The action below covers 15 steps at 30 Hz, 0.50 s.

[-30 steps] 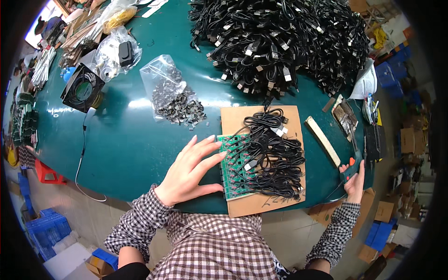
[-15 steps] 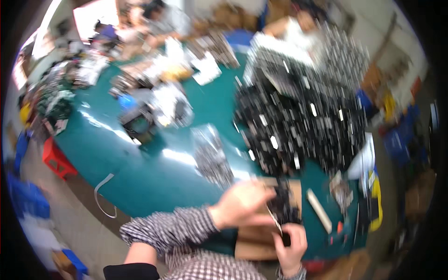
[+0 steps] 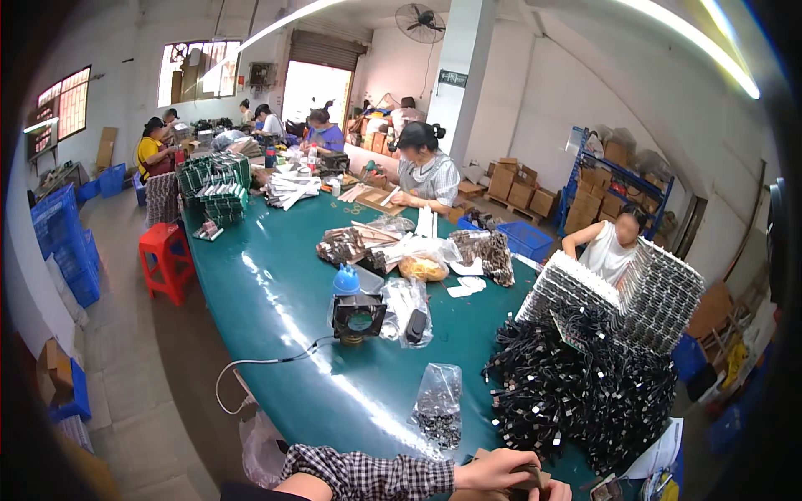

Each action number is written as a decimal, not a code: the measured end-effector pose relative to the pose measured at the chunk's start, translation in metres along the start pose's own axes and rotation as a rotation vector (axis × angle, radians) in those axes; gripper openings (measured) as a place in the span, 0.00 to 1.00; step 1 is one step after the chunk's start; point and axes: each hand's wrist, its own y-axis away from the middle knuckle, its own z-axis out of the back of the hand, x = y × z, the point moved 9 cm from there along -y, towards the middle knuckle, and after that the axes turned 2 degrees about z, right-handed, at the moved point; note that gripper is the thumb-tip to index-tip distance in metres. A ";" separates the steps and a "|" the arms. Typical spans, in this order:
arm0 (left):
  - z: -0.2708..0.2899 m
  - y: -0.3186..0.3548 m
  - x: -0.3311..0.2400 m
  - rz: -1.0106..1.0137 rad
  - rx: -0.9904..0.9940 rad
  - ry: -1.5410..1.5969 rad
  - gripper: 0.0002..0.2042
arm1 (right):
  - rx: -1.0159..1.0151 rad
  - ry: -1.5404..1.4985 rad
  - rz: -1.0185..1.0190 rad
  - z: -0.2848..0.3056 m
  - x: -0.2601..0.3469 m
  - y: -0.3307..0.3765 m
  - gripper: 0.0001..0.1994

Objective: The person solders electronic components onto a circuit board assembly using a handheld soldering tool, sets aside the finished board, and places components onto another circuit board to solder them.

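Note:
At the bottom edge, my left hand (image 3: 499,469) reaches in under a checked sleeve, its fingers bent and closed round a brown piece (image 3: 528,479) that looks like cardboard. Next to it, my right hand (image 3: 555,491) shows only partly; its fingers are closed against the same piece, and the frame's edge cuts off the rest. Just beyond the hands lies a clear plastic bag (image 3: 439,407) of small dark parts. A large heap of black cables (image 3: 576,392) with metal plug ends rises to the right.
A small black fan (image 3: 359,316) with a grey cord stands on the green table (image 3: 284,367). Clear bags (image 3: 407,311) and stacked strips (image 3: 482,250) lie farther back. Across the table, a person (image 3: 426,171) and another person (image 3: 608,249) work. A red stool (image 3: 165,260) stands at left.
The view has tilted up, so the room shows and my hands sit lower in the picture. The cardboard sheet and black cables by my hands are now mostly out of view.

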 end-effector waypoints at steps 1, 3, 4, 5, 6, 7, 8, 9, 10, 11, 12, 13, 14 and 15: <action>0.002 -0.001 -0.001 0.017 -0.012 0.010 0.09 | -0.019 0.023 0.039 0.001 0.001 0.001 0.08; 0.004 -0.005 -0.001 0.054 -0.027 0.044 0.09 | 0.053 -0.124 0.015 -0.008 -0.008 -0.005 0.08; 0.003 -0.010 0.001 0.082 -0.007 0.002 0.08 | 0.092 -0.183 -0.010 -0.012 -0.014 -0.008 0.08; 0.005 -0.014 0.005 0.108 0.020 -0.018 0.08 | 0.129 -0.300 -0.070 -0.018 -0.022 -0.013 0.06; 0.013 -0.019 0.000 0.046 -0.055 0.022 0.08 | 0.095 -0.294 -0.039 -0.016 -0.023 -0.017 0.06; 0.017 -0.022 -0.001 0.001 -0.062 0.060 0.08 | -0.003 -0.389 -0.029 -0.016 -0.025 -0.023 0.07; 0.018 -0.025 0.006 0.051 -0.070 0.060 0.07 | 0.001 -0.394 -0.025 -0.018 -0.029 -0.028 0.06; 0.022 -0.026 0.006 0.039 -0.116 0.036 0.07 | -0.013 -0.337 -0.038 -0.020 -0.034 -0.030 0.08; 0.023 -0.026 0.016 0.127 -0.140 0.055 0.06 | -0.085 -0.243 -0.016 -0.017 -0.035 -0.031 0.07; 0.025 -0.026 0.019 0.136 -0.180 0.021 0.07 | -0.115 -0.119 0.017 -0.015 -0.034 -0.030 0.08; 0.025 -0.024 0.020 0.134 -0.198 0.019 0.07 | -0.082 -0.123 -0.031 -0.020 -0.040 -0.029 0.08; 0.022 -0.021 0.026 0.190 -0.189 0.039 0.07 | -0.042 -0.148 -0.075 -0.025 -0.046 -0.027 0.08; 0.016 -0.018 0.036 0.289 -0.156 0.166 0.08 | -0.034 -0.107 -0.061 -0.026 -0.046 -0.026 0.08; 0.013 -0.016 0.043 0.352 -0.157 0.242 0.08 | -0.009 -0.104 -0.051 -0.029 -0.046 -0.027 0.08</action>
